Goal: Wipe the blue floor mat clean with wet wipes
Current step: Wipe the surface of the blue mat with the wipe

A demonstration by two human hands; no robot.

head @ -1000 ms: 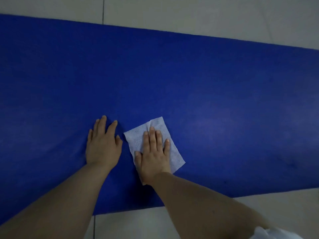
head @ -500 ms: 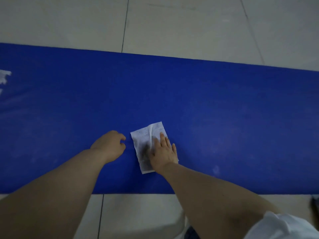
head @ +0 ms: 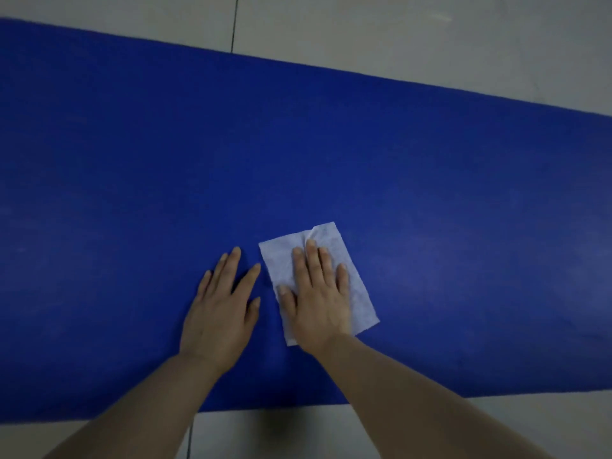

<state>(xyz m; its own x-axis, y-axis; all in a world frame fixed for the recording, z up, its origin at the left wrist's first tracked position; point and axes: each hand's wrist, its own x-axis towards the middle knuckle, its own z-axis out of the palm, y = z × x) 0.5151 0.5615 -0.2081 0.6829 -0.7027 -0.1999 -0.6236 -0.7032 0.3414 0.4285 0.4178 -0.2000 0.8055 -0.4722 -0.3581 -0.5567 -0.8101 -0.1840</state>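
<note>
A long blue floor mat (head: 430, 193) lies across the tiled floor and fills most of the view. A white wet wipe (head: 356, 286) lies flat on the mat near its front edge. My right hand (head: 318, 299) presses down on the wipe with straight fingers and covers its middle. Just left of the wipe, my left hand (head: 220, 309) rests flat on the bare mat, fingers spread.
Pale grey floor tiles (head: 397, 28) with dark grout lines show beyond the mat's far edge and in front of its near edge. The mat runs out of view to the left and right.
Half a second ago my left hand was curled and my right fingers had the wipe partly folded. Both hands now lie flat and the wipe is spread out. The view has shifted.
</note>
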